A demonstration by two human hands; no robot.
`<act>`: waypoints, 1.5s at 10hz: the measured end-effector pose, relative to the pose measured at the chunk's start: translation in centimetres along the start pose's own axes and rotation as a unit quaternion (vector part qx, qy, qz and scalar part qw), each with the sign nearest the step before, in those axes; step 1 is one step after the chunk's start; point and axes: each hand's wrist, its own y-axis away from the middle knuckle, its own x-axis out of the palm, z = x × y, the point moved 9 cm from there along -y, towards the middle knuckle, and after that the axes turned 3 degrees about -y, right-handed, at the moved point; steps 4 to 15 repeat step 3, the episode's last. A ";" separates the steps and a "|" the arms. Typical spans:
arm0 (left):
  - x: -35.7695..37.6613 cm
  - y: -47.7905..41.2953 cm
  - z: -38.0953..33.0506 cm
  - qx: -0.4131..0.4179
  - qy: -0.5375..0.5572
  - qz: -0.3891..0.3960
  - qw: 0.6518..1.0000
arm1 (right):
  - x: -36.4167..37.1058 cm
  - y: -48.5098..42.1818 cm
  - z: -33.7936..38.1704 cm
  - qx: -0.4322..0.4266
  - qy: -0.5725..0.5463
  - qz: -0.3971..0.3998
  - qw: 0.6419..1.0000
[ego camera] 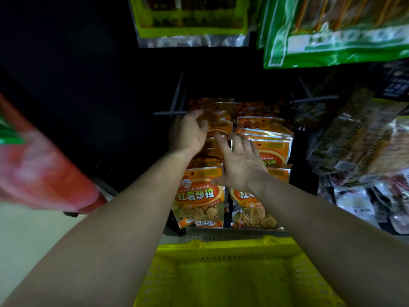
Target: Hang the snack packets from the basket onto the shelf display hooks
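Two rows of orange snack packets hang on the shelf display hooks straight ahead. My left hand reaches into the back of the left row, its fingers and thumb curled round the tops of the packets there. With fingers spread and straight, my right hand lies flat against the packets between the two rows. A bare dark hook bar sticks out just left of my left hand. The yellow basket sits below my forearms, and no packets show inside it.
Green packets hang overhead at the top right, and a yellow-green one at the top middle. Dark and pale packets crowd the right side. A blurred red bag hangs at the left, above a pale floor.
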 end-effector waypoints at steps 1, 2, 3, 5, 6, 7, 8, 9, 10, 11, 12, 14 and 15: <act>-1.5 2.5 -0.8 -0.012 -0.020 0.024 0.999 | -2.3 1.9 0.0 0.017 0.010 -0.002 1.000; -3.0 5.7 -1.4 -0.020 -0.055 0.059 0.997 | -4.9 4.6 -1.0 0.054 0.011 -0.002 0.998; -4.3 9.1 -2.0 -0.015 -0.084 0.096 0.992 | -7.6 7.8 -2.0 0.087 0.023 0.003 0.996; -4.3 9.1 -2.0 -0.015 -0.084 0.096 0.992 | -7.6 7.8 -2.0 0.087 0.023 0.003 0.996; -4.3 9.1 -2.0 -0.015 -0.084 0.096 0.992 | -7.6 7.8 -2.0 0.087 0.023 0.003 0.996; -4.3 9.1 -2.0 -0.015 -0.084 0.096 0.992 | -7.6 7.8 -2.0 0.087 0.023 0.003 0.996; -4.3 9.1 -2.0 -0.015 -0.084 0.096 0.992 | -7.6 7.8 -2.0 0.087 0.023 0.003 0.996; -4.3 9.1 -2.0 -0.015 -0.084 0.096 0.992 | -7.6 7.8 -2.0 0.087 0.023 0.003 0.996; -4.3 9.1 -2.0 -0.015 -0.084 0.096 0.992 | -7.6 7.8 -2.0 0.087 0.023 0.003 0.996; -4.3 9.1 -2.0 -0.015 -0.084 0.096 0.992 | -7.6 7.8 -2.0 0.087 0.023 0.003 0.996; -4.3 9.1 -2.0 -0.015 -0.084 0.096 0.992 | -7.6 7.8 -2.0 0.087 0.023 0.003 0.996; -4.3 9.1 -2.0 -0.015 -0.084 0.096 0.992 | -7.6 7.8 -2.0 0.087 0.023 0.003 0.996; -4.3 9.1 -2.0 -0.015 -0.084 0.096 0.992 | -7.6 7.8 -2.0 0.087 0.023 0.003 0.996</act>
